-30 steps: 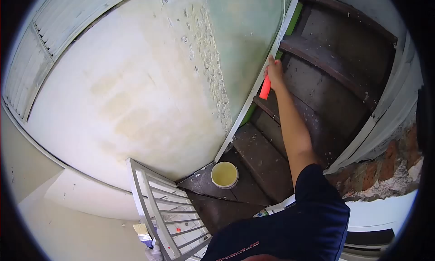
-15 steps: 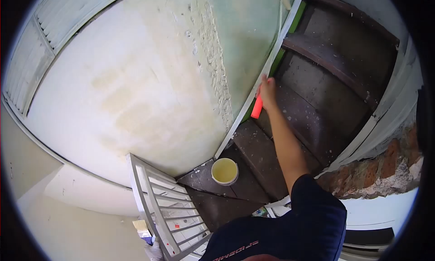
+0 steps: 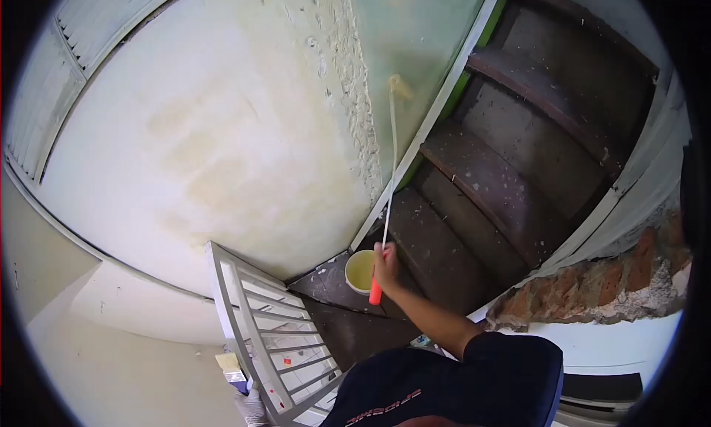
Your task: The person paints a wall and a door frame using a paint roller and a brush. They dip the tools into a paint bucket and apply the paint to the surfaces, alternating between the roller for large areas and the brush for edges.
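Around one bucket (image 3: 361, 271), counted by kind: one paint roller (image 3: 401, 88), its head above the bucket in view and its handle just beside it; one flat brush (image 3: 230, 366), lower left of the bucket; one slatted railing (image 3: 220, 279), left of it; one patch of bare brick (image 3: 592, 288), to its right; several stair steps (image 3: 518, 123), exact number unclear, above and right.

The paint roller (image 3: 393, 160) has a pale yellowish head far above the bucket (image 3: 359, 273) in view, a long, slim white rod and a red-orange handle overlapping the bucket's right edge. Below left of the bucket, well apart, the paintbrush (image 3: 231, 370) shows pale bristles upward.
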The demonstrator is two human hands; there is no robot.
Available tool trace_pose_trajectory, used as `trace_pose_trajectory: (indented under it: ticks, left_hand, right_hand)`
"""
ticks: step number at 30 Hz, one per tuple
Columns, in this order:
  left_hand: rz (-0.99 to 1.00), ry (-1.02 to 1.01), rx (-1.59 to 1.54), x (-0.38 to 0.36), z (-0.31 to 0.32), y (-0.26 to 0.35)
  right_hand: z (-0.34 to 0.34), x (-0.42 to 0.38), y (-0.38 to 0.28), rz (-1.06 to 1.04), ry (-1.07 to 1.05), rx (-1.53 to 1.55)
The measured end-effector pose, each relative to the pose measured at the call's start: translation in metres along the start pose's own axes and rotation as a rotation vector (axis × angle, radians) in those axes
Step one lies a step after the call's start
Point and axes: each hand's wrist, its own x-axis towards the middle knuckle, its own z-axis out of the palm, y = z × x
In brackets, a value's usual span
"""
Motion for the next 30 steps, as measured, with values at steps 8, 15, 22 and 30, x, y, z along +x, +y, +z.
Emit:
trace_pose_trajectory:
  ticks: [8, 15, 22, 30]
  left_hand:
    - [-0.03, 0.003, 0.057, -0.01, 0.01, 0.034]
    - [-0.031, 0.0, 0.034, 0.0, 0.004, 0.007]
    - [-0.063, 0.006, 0.064, -0.007, 0.007, 0.026]
    - [-0.115, -0.091, -0.036, -0.006, 0.006, 0.031]
  right_hand:
    - [-0.01, 0.086, -0.071, -0.055, 0.013, 0.246]
    - [-0.036, 0.088, -0.068, -0.09, -0.041, 0.139]
    - [-0.051, -0.032, 0.02, 0.078, -0.112, 0.1]
    - [-0.098, -0.08, 0.008, 0.2, -0.108, 0.06]
